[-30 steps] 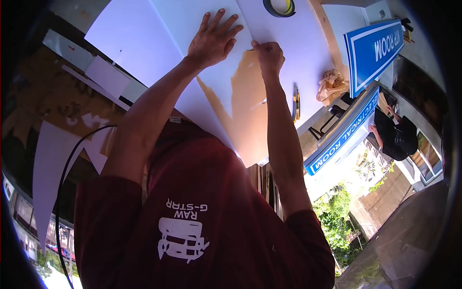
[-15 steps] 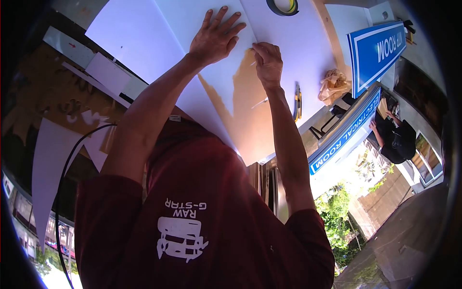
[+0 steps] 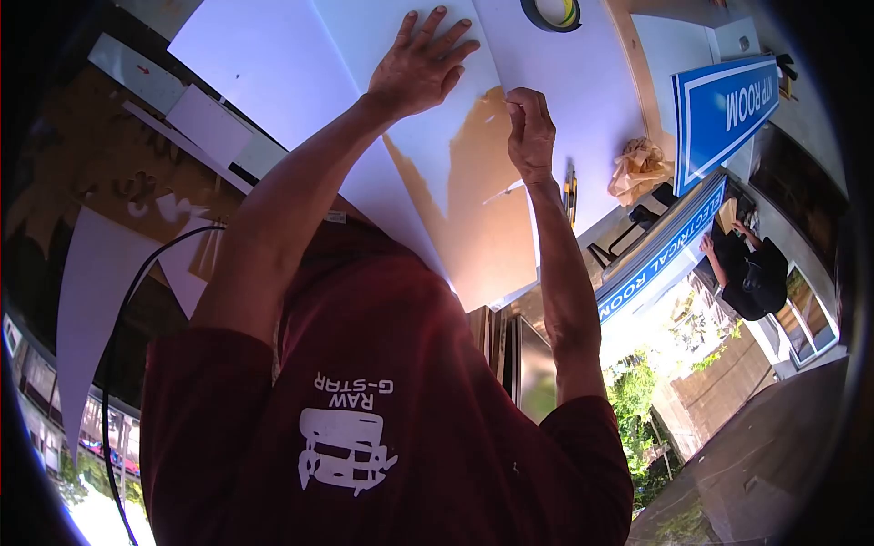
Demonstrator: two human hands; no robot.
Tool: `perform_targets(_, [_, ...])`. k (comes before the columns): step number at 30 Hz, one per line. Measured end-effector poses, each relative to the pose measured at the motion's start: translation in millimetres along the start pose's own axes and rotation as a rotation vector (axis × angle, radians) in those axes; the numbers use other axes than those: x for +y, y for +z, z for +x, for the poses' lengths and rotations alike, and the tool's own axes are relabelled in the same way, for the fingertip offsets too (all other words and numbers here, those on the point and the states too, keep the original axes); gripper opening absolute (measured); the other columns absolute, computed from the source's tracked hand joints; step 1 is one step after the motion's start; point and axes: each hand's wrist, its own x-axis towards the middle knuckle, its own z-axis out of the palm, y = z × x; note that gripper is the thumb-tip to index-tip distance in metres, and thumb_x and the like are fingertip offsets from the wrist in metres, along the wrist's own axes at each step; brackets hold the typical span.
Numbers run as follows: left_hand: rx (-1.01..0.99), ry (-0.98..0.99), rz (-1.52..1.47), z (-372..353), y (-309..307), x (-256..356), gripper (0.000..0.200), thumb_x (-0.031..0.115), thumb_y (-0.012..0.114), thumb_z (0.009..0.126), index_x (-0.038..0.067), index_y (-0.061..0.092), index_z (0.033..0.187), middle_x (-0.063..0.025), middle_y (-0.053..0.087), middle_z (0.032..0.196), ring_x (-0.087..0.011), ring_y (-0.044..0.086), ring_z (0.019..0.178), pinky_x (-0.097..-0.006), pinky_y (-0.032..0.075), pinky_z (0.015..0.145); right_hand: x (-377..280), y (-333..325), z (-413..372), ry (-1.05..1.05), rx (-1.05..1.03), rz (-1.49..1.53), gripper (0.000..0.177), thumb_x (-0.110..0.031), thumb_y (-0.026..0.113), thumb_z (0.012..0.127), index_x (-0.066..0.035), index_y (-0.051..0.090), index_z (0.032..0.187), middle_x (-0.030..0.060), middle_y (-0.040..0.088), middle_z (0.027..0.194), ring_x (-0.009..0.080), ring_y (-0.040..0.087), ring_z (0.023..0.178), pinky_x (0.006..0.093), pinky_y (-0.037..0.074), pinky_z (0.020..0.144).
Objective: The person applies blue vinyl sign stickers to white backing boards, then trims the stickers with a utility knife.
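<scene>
As seen from the head view, while the left hand (image 3: 423, 59) lies open, fingers spread flat on the white sheet (image 3: 437, 146), the right hand (image 3: 531, 127) pinches that sheet's edge over a bare brown board (image 3: 482, 218). Both lie on the counter (image 3: 648, 82), with a utility knife (image 3: 571, 191) beside the right wrist.

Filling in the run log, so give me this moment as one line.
left hand: flat on white sheet | right hand: pinching white sheet edge beside brown patch | nearby: tape roll, knife
</scene>
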Motion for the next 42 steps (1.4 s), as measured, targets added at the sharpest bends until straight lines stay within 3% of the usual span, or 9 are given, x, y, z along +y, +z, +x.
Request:
perform_targets(7, [-0.043, -0.001, 0.036, 2, 2, -2, 0.050, 0.029, 0.054, 0.102, 0.015, 0.051, 0.150, -0.0117, 0.034, 0.166, -0.0397, 0.017, 0.158, -0.0605, 0.013, 0.128, -8, 18, 2, -0.168, -0.001, -0.138, 0.016, -0.004, 0.071, 0.092, -0.008, 0.067, 0.107, 0.0068, 0.067, 0.109, 0.0315, 0.062, 0.104, 0.0428, 0.054, 0.089])
perform_targets(16, [-0.058, -0.010, 0.021, 0, 4, -2, 0.050, 0.029, 0.052, 0.103, 0.016, 0.050, 0.152, -0.0107, 0.032, 0.168, -0.0392, 0.015, 0.158, -0.0610, 0.012, 0.128, 2, 9, -16, -0.188, -0.189, -0.129, 0.035, 0.015, 0.061, 0.071, -0.006, 0.064, 0.100, 0.0062, 0.063, 0.101, 0.0310, 0.059, 0.099, 0.0436, 0.051, 0.086])
perform_targets(27, [-0.028, 0.011, 0.007, 0, 4, -2, 0.049, 0.026, 0.056, 0.101, 0.015, 0.053, 0.149, -0.0113, 0.034, 0.167, -0.0401, 0.018, 0.157, -0.0614, 0.014, 0.128, -29, -55, -203, -0.240, -0.709, -0.132, 0.029, 0.009, 0.067, 0.071, -0.007, 0.060, 0.094, 0.0070, 0.060, 0.097, 0.0274, 0.062, 0.100, 0.0399, 0.052, 0.087])
perform_targets(30, [0.017, 0.031, -0.007, -2, 6, -4, 0.048, 0.025, 0.056, 0.101, 0.014, 0.054, 0.147, -0.0123, 0.035, 0.166, -0.0413, 0.020, 0.156, -0.0632, 0.015, 0.127, -12, -82, -273, 0.183, -0.502, 0.088, 0.023, 0.008, 0.068, 0.081, -0.006, 0.059, 0.096, 0.0110, 0.061, 0.096, 0.0317, 0.063, 0.095, 0.0421, 0.053, 0.082])
perform_targets(32, [0.033, 0.055, 0.030, -1, 5, -3, 0.048, 0.024, 0.057, 0.100, 0.013, 0.054, 0.146, -0.0130, 0.035, 0.165, -0.0425, 0.021, 0.156, -0.0644, 0.016, 0.126, 3, -112, -276, 0.499, -0.247, 0.163, 0.006, 0.000, 0.064, 0.098, -0.004, 0.059, 0.097, 0.0073, 0.059, 0.089, 0.0205, 0.062, 0.084, 0.0336, 0.051, 0.076])
perform_targets(34, [0.045, 0.083, 0.060, 0, 5, -1, 0.047, 0.023, 0.057, 0.100, 0.012, 0.055, 0.145, -0.0139, 0.037, 0.164, -0.0437, 0.023, 0.155, -0.0655, 0.017, 0.125, 39, -154, -263, 0.777, -0.057, 0.307, 0.012, -0.018, 0.064, 0.104, -0.006, 0.063, 0.103, -0.0011, 0.061, 0.088, 0.0116, 0.060, 0.082, 0.0290, 0.050, 0.074])
perform_targets(37, [0.065, 0.092, 0.121, 0, 8, -1, 0.045, 0.025, 0.055, 0.102, 0.018, 0.054, 0.146, -0.0094, 0.040, 0.163, -0.0410, 0.027, 0.154, -0.0643, 0.020, 0.124, 104, -211, -213, 0.733, 0.120, 0.341, 0.018, -0.026, 0.068, 0.101, -0.010, 0.065, 0.105, -0.0026, 0.062, 0.085, 0.0107, 0.059, 0.077, 0.0279, 0.048, 0.068])
perform_targets(39, [0.094, 0.095, 0.222, -1, 16, -3, 0.043, 0.031, 0.053, 0.106, 0.029, 0.053, 0.149, 0.0010, 0.044, 0.162, -0.0339, 0.032, 0.153, -0.0614, 0.023, 0.125, 149, -238, -169, 0.813, 0.124, 0.134, 0.019, -0.028, 0.069, 0.100, -0.009, 0.070, 0.104, 0.0002, 0.069, 0.088, 0.0111, 0.064, 0.080, 0.0305, 0.051, 0.069])
perform_targets(42, [0.106, 0.111, 0.221, 0, 19, -5, 0.043, 0.031, 0.052, 0.106, 0.030, 0.051, 0.149, 0.0014, 0.043, 0.163, -0.0345, 0.032, 0.153, -0.0622, 0.024, 0.124, 201, -235, -117, 0.823, 0.246, -0.281, 0.016, -0.022, 0.072, 0.094, -0.009, 0.079, 0.100, 0.0072, 0.076, 0.087, 0.0122, 0.070, 0.076, 0.0347, 0.058, 0.069])
